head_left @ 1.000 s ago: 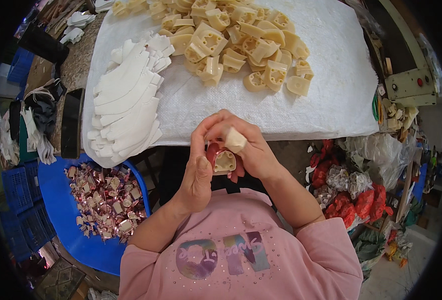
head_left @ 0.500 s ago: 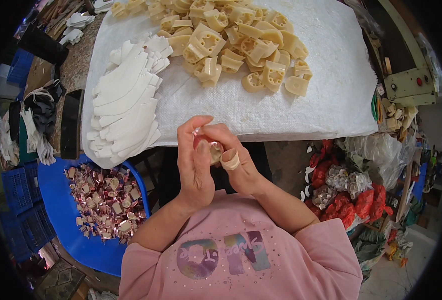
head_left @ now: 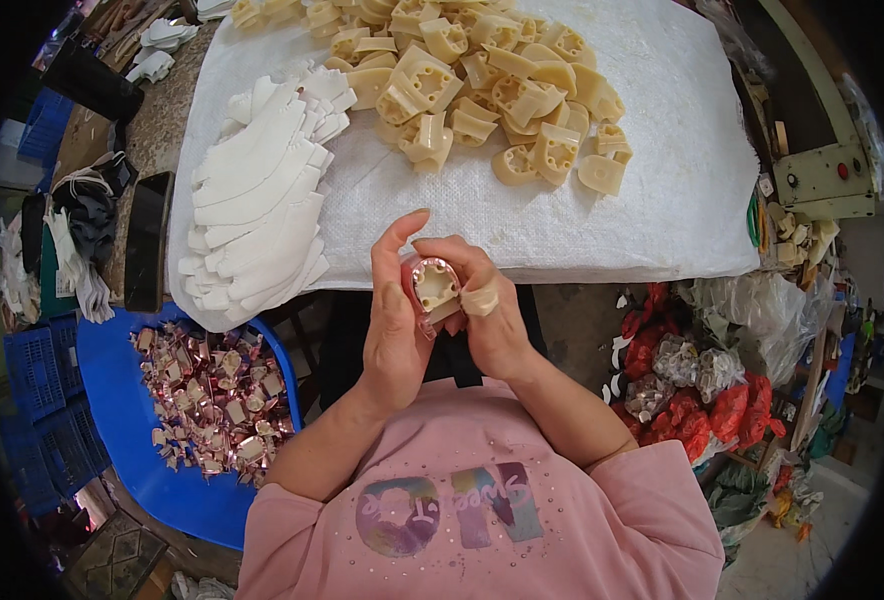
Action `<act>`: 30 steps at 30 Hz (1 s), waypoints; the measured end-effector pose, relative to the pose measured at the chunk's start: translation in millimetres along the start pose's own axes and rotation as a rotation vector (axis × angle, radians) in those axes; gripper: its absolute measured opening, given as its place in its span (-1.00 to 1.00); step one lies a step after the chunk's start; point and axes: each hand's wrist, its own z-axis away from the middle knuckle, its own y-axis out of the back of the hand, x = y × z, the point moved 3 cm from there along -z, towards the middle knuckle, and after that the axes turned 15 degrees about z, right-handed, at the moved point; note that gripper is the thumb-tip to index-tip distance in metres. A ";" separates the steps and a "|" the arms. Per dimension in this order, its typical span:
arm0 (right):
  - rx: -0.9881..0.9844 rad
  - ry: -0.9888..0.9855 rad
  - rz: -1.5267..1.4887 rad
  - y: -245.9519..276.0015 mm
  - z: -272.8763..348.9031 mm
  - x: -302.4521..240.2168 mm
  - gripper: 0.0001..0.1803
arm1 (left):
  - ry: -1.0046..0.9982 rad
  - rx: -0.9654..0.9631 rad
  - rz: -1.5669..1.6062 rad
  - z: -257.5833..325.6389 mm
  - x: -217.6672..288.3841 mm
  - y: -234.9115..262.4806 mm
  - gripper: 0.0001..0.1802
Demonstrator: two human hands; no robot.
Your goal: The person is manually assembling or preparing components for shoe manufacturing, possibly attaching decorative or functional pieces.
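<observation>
Both hands meet just below the table's front edge, close to my chest. My left hand (head_left: 394,320) and my right hand (head_left: 484,312) together grip a small cream block (head_left: 435,287) wrapped in a shiny reddish strip. A bandage covers one right finger. On the white cloth (head_left: 662,150) lie a heap of cream plastic blocks (head_left: 482,85) at the back and a fanned stack of white curved strips (head_left: 257,215) at the left.
A blue bin (head_left: 132,450) at my lower left holds several finished reddish-wrapped pieces (head_left: 217,395). Blue crates (head_left: 37,370) stand further left. Red and clear bags (head_left: 702,385) pile at the right, under a beige control box (head_left: 822,175). A dark phone (head_left: 147,240) lies beside the cloth.
The block in my hands has turned: its hollow cream face with the reddish rim now points up at me. Both hands stayed near the table edge, shifting slightly.
</observation>
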 end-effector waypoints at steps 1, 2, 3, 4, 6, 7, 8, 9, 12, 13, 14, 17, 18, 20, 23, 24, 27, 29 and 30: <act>-0.054 -0.063 -0.080 0.4 -1.2 1.6 -0.53 | -0.002 -0.009 0.078 -1.1 -1.2 1.3 -0.27; -0.109 -0.126 -0.159 1.0 -2.1 3.2 -0.48 | -0.005 -0.019 0.156 -2.2 -2.0 2.7 -0.24; -0.138 -0.079 -0.143 3.5 -1.8 6.7 -0.43 | -0.007 -0.018 0.155 -3.3 -2.1 5.1 -0.24; -0.140 -0.077 -0.144 5.0 -1.7 7.5 -0.43 | 0.002 -0.068 0.169 -4.1 -1.5 6.8 -0.21; -0.020 -0.011 -0.141 11.6 -3.6 5.0 -0.43 | 0.012 -0.118 0.183 -3.9 1.0 9.1 -0.19; 0.104 0.122 0.151 21.6 -9.2 3.7 -0.56 | 0.020 -0.087 0.115 -3.4 2.5 10.8 -0.15; 0.104 0.122 0.152 26.6 -8.4 -0.6 -0.56 | 0.028 -0.056 0.047 -2.8 3.6 11.4 -0.10; 0.083 0.133 0.346 29.6 -9.1 -11.3 -0.63 | 0.027 -0.053 0.045 -1.2 7.2 9.8 -0.10; 0.037 0.146 0.666 26.2 -12.6 -29.7 -0.74 | -0.234 -0.122 -0.566 -3.0 9.8 5.2 0.05; -0.043 0.051 0.653 23.8 -14.1 -28.6 -0.73 | -0.252 -0.199 -0.564 -0.8 11.8 4.4 0.00; -0.123 -0.044 0.637 21.8 -15.0 -26.4 -0.72 | -0.270 -0.276 -0.562 1.0 15.8 1.7 -0.04; -0.006 0.106 0.480 22.6 -12.8 -19.4 -0.74 | -0.335 -0.145 -0.514 0.5 10.4 1.1 -0.15; 0.080 0.177 0.363 24.2 -11.2 -17.7 -0.75 | -0.336 -0.144 -0.516 0.8 11.4 4.1 -0.15; 0.089 0.224 0.441 28.8 -11.0 -14.4 -0.76 | -0.093 -0.144 -0.470 0.1 8.9 13.1 -0.35; -0.096 -0.208 -0.022 27.2 -15.5 1.2 -0.70 | 0.079 -0.031 -0.369 1.3 18.9 8.0 -0.46; -0.087 -0.210 -0.019 29.5 -19.7 4.6 -0.70 | 0.084 -0.019 -0.451 1.8 20.8 7.9 -0.49; -0.257 -0.294 -0.147 29.9 -28.3 15.5 -0.72 | -0.019 -0.055 -0.623 1.7 25.1 4.6 -0.52; -0.271 -0.201 -0.153 34.4 -27.0 14.0 -0.74 | -0.060 -0.080 -0.723 0.7 26.6 1.4 -0.53; -0.292 -0.104 -0.162 34.9 -27.3 11.4 -0.76 | -0.108 -0.106 -0.762 0.5 27.8 0.1 -0.54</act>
